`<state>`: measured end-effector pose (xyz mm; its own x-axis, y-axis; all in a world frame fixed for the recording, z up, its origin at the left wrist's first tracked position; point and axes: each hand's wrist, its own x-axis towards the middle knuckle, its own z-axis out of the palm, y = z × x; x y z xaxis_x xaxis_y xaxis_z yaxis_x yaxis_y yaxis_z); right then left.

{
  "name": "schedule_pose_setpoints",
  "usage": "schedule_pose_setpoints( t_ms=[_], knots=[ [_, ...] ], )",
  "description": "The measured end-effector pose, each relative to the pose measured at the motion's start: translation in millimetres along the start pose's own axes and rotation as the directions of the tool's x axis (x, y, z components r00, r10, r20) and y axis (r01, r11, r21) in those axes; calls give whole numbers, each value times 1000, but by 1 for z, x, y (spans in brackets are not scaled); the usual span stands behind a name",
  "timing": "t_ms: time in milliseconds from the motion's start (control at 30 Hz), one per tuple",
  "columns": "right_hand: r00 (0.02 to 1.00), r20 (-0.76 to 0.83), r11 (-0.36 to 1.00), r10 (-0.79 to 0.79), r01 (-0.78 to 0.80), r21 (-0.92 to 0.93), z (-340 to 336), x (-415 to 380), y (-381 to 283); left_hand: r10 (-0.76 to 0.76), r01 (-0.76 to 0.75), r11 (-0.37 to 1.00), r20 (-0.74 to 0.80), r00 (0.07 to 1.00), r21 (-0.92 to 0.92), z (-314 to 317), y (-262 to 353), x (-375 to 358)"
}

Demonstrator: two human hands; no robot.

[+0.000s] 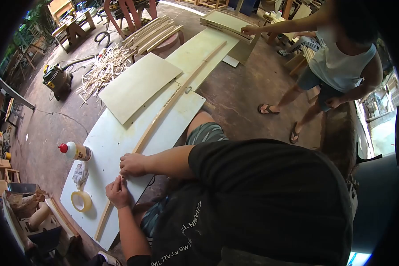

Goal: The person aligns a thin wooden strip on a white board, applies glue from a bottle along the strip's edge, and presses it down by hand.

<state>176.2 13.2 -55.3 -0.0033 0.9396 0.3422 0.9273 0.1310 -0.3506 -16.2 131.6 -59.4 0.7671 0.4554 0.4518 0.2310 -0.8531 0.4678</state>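
Observation:
A long, thin wooden strip (153, 127) runs lengthwise over a white board (97, 177). My right hand (134, 165) is closed over the strip, fingers curled down around it. Just below, my left hand (118, 193) is also closed, its thumb and fingertips pinched together at the strip close to the right fingers. Any small item between those fingertips is hidden. The strip's near end comes out beyond my left hand. On the board beside my hands are a glue bottle (82, 152) with a red cap, a crumpled whitish cloth or plastic (80, 174) and a tape roll (81, 201).
A pale panel (139, 86) lies across the board's far part. A person (337, 66) stands at the right, one hand on stacked panels (226, 26). Wood offcuts (104, 71), a shop vacuum (57, 80) and a chair loaded with strips (153, 33) are at the upper left.

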Motion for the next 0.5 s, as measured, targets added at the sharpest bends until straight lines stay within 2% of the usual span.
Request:
schedule_pose_setpoints(
  t_ms=[133,233,300,333,367,400,467,500],
  knots=[
    [1000,8,1000,8,-8,26,2,-1,8,-10,10,1000,1,1000,24,-3,0,0],
    [998,51,998,47,-49,37,-2,-1,6,-68,68,997,11,998,-38,-2,-6,-2],
    [993,92,996,76,-79,36,-9,-1,7,-61,61,998,11,998,-17,-6,0,0],
    [998,27,997,48,-49,53,-2,-2,11,-71,71,997,12,997,-10,-7,1,0],
    [996,57,998,67,-68,7,-3,-2,10,-85,85,996,17,996,-1,-7,2,-3],
    [993,89,996,83,-81,-29,-5,0,7,16,-15,998,-26,1000,58,-3,-2,-1],
    [975,148,981,168,-151,-121,10,5,4,-25,14,990,74,997,140,-6,1,-1],
    [981,122,982,151,-134,-137,-8,5,-9,-1,0,989,10,1000,147,-4,2,0]
  ],
)
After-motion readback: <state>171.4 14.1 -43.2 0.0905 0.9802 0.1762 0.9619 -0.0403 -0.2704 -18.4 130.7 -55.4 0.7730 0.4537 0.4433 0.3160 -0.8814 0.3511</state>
